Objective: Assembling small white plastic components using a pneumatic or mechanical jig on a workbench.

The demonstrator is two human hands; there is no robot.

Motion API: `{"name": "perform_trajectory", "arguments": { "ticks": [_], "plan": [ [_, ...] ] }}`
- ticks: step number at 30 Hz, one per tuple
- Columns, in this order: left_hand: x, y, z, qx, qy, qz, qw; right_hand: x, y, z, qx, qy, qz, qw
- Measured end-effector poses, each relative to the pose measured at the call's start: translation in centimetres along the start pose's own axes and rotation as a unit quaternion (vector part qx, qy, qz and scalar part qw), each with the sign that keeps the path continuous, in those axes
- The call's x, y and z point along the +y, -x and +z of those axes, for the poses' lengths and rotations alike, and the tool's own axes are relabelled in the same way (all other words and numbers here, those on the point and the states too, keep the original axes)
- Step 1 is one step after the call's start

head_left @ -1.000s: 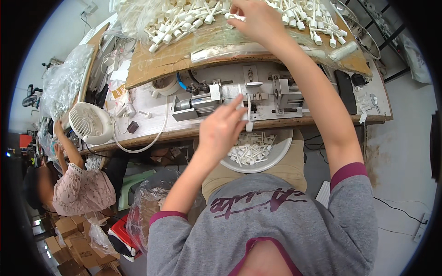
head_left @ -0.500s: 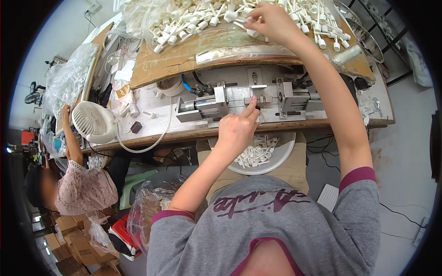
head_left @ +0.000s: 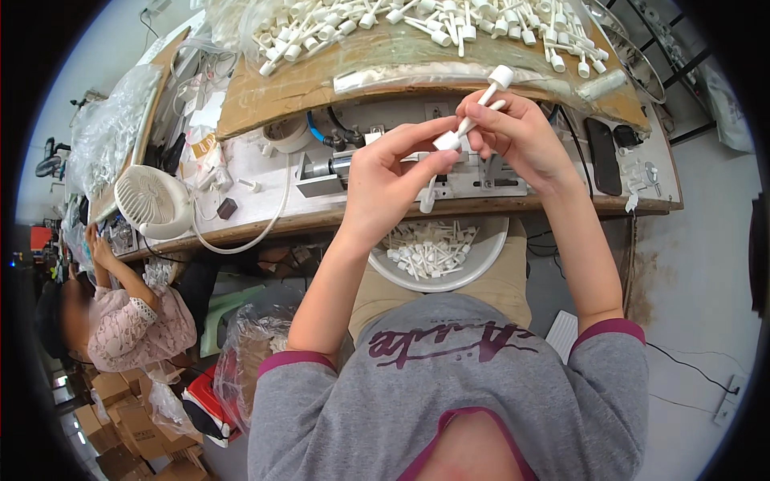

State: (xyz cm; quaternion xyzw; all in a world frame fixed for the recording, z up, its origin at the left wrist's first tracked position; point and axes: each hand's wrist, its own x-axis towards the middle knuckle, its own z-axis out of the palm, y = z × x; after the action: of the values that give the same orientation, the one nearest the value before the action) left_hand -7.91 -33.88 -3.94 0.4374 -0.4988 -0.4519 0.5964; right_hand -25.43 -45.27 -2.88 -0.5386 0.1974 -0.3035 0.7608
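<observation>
White pieces (head_left: 488, 96) sit in the pinching grip of left hand (head_left: 389, 172) and right hand (head_left: 525, 138), over the jig (head_left: 505, 183); the upper one's long axis slants, cup (head_left: 502, 76) toward upper right. Beyond, cardboard (head_left: 269, 108) bears a heap (head_left: 437, 36) on the desk (head_left: 261, 215); a co-worker (head_left: 140, 330) sits at left.

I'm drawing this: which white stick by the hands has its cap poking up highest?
The white stick rising from the right hand, cap above that hand. A second stick is pinched lower by the left hand; another piece shows below.
</observation>
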Motion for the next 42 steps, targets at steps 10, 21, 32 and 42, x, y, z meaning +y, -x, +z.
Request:
{"name": "perform_trajectory", "arguments": {
  "ticks": [10, 21, 32, 42],
  "plan": [
    [-6.5, 4.2, -0.2, -0.007, -0.498, 0.169, 0.85, 0.8, 0.8, -0.8, 0.134, 0.099, -0.153, 0.974],
    [-7.0, 2.5, -0.1, -0.045, -0.619, 0.166, 0.766, 1.7, 4.0, 1.4, 0.132, 0.188, -0.164, 0.959],
    [0.7, -10.1, -2.2, 0.104, -0.437, 0.234, 0.862, 7.1, 6.4, 2.4, 0.087, 0.675, -0.264, 0.684],
    [-3.0, -16.5, -2.4, 0.033, -0.459, 0.137, 0.877, 9.5, 3.5, 2.9, 0.041, 0.767, -0.242, 0.593]
  ]
}}
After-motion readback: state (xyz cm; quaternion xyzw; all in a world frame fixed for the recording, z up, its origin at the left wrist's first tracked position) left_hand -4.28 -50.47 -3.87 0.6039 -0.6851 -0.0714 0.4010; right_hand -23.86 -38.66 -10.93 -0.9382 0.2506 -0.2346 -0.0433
